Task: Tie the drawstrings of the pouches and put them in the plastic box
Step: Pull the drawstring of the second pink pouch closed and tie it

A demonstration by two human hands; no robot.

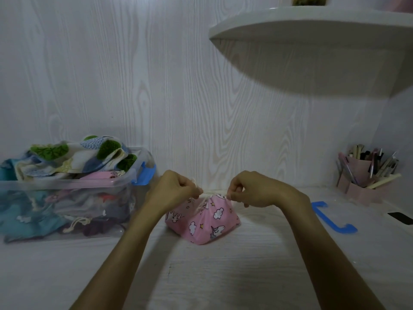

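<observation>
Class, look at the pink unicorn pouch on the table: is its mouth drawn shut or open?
Drawn shut: the pink unicorn pouch is gathered at its top, where the left hand and right hand pull the drawstrings apart.

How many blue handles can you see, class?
2: one blue handle clipped on the box at its right end, one loose on the table, right of the pouch. Others may be hidden.
</observation>
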